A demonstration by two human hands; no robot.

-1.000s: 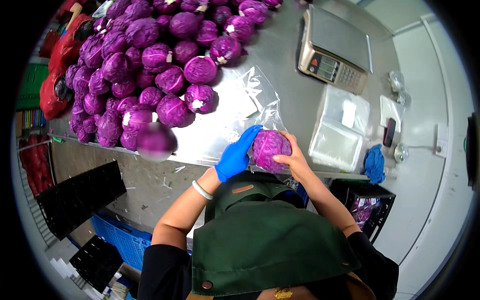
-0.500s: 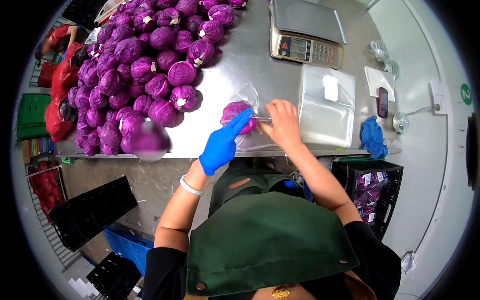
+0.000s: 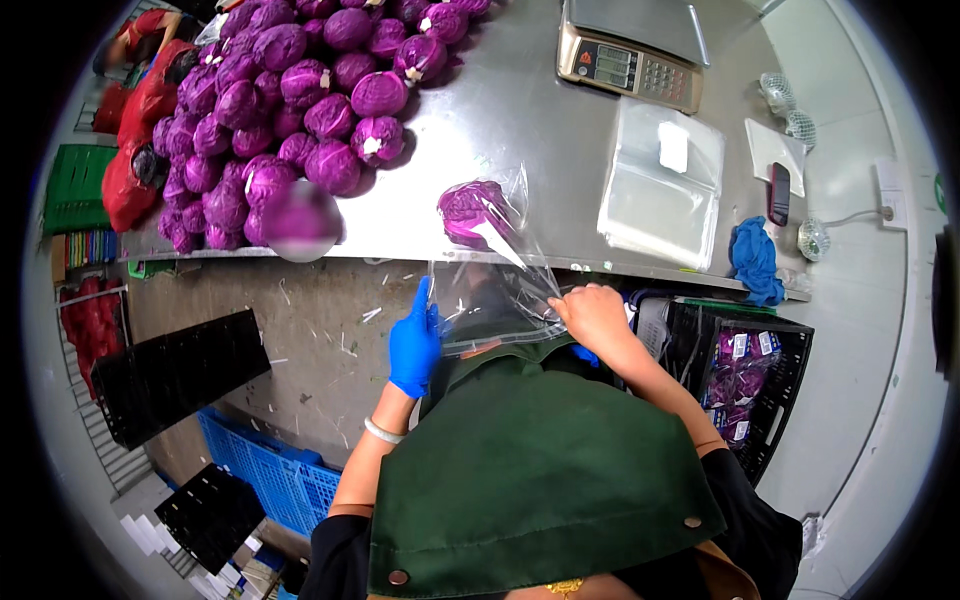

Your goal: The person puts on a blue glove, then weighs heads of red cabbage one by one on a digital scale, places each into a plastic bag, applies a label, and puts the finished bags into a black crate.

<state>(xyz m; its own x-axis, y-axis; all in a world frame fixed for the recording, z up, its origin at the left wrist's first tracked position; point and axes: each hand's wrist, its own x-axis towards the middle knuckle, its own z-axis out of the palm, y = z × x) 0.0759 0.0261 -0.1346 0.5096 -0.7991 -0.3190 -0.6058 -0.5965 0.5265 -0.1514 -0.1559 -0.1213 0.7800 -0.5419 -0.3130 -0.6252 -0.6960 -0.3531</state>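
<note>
A purple cabbage [image 3: 466, 212] lies inside a clear plastic bag [image 3: 488, 310] at the table's near edge. The open end of the bag is drawn toward me and hangs past the edge, over my apron. On its left side my left hand [image 3: 413, 348], in a blue glove, grips the film with one finger pointing up along it. My bare right hand [image 3: 597, 318] pinches the bag's right corner. Between the two hands the film is spread wide.
Many purple cabbages [image 3: 330, 115] are heaped on the metal table at the left. A weighing scale [image 3: 630, 62], flat clear bags [image 3: 660, 200], a phone [image 3: 778, 193] and a blue glove [image 3: 757, 262] lie at the right. A black crate [image 3: 790, 390] holds bagged cabbages below.
Both hands have moved back toward me and apart, pulling the bag's open end past the table edge. The cabbage stays on the table inside it. My view has shifted slightly.
</note>
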